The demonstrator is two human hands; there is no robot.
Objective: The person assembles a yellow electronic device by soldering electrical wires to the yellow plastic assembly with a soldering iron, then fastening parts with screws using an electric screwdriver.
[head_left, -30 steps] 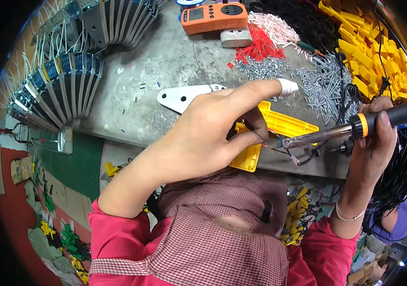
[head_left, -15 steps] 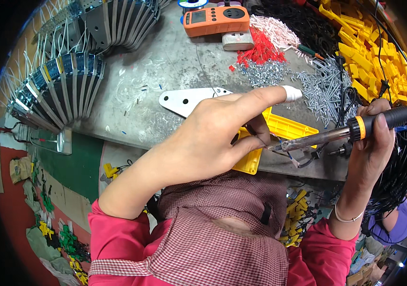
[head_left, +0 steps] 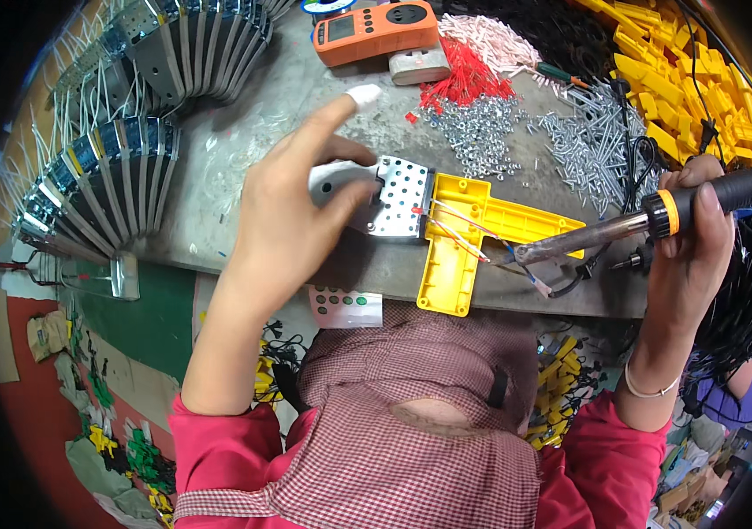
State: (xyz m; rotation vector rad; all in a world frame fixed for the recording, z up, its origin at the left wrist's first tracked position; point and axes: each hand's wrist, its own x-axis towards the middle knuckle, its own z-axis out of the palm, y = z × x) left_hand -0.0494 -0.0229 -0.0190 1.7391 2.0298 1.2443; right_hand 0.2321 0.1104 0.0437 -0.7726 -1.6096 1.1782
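My left hand is over a pale metal plate, its taped index finger raised and its thumb apart from the other fingers. The thumb tip is close to a dark piece at the edge of a perforated metal plate; whether it touches is unclear. My right hand grips a soldering iron by its black and orange handle. The iron points left, its tip by thin wires over an open yellow plastic housing. A black cord end lies beneath the iron.
Loose screws, nuts, red pieces and pink tubes are heaped behind. An orange meter stands at the back. Yellow housings fill the far right, curved stacks of parts the left.
My left hand has let go of the wires and moved left, uncovering the housing and the perforated plate. My right hand still holds the soldering iron in nearly the same place.
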